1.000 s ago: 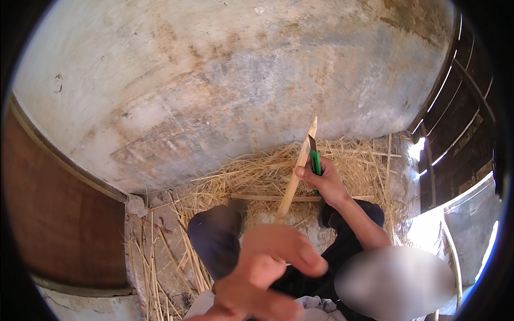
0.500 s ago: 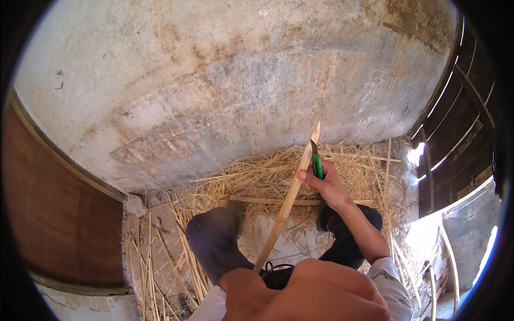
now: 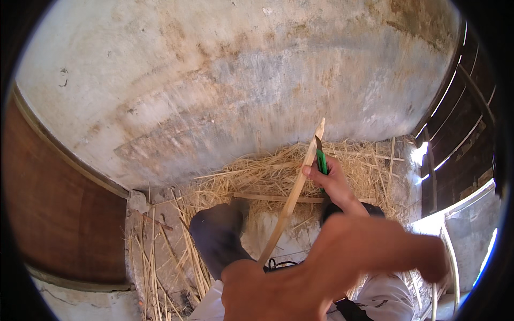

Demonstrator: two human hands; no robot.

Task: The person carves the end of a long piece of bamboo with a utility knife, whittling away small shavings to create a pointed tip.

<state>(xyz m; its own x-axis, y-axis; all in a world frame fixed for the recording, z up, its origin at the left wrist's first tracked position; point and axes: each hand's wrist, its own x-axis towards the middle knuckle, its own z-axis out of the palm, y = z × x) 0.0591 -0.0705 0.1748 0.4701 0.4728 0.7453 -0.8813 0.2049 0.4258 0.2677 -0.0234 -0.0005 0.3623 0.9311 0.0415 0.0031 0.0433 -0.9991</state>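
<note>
My right hand (image 3: pixel 333 179) is closed around a green utility knife (image 3: pixel 322 162), with the dark blade out and pointing up. Its thumb presses on a pale strip of split wood or bamboo (image 3: pixel 292 200), and the blade lies beside the strip below its pointed upper end. The strip slants down to the left between my legs. Its lower end disappears behind my left hand (image 3: pixel 342 251), which is very near the camera and blurred. One digit of that hand reaches out to the right; the other fingers and anything in them are hidden.
A heap of shavings (image 3: pixel 267 171) lies against the stained wall (image 3: pixel 257 91), with a flat strip (image 3: pixel 278 197) lying across the floor before my feet. Long thin strips (image 3: pixel 152 267) lie at left near a brown panel (image 3: pixel 64 208). Dark slats (image 3: pixel 466 117) stand at right.
My left hand has swung up and right, now covering part of my right forearm. The right hand, knife and strip have hardly moved; the whole view has shifted slightly.
</note>
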